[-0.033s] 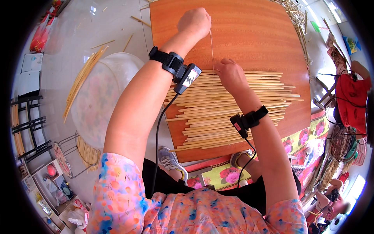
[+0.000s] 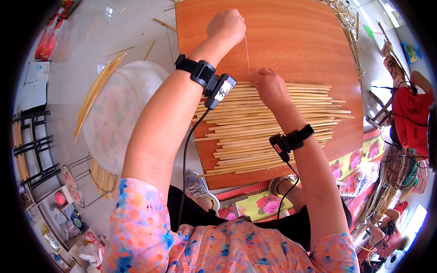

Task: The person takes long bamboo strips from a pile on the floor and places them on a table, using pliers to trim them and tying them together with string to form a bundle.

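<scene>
My left hand [image 2: 226, 28] is a fist above the far part of the wooden tabletop [image 2: 287, 41], gripping a thin pale thread [image 2: 247, 54] that runs down from it toward my right hand. My right hand [image 2: 268, 86] has bent fingers pinched on the thread at the top edge of a mat of pale, thin sticks [image 2: 236, 152]. The sticks lie side by side across the table, their ends uneven. Both forearms wear black straps with small devices and cables.
A translucent round stool [image 2: 116, 123] with loose sticks [image 2: 93, 95] stands left, beside a wire-framed stool [image 2: 73, 184] and dark folded frames [image 2: 34, 141]. Stick piles [image 2: 346, 22] lie at upper right, a red bag [image 2: 407, 118] right. A seated person [image 2: 382, 232] is at lower right.
My left hand has shifted very slightly left with the thread. Everything else looks the same.
</scene>
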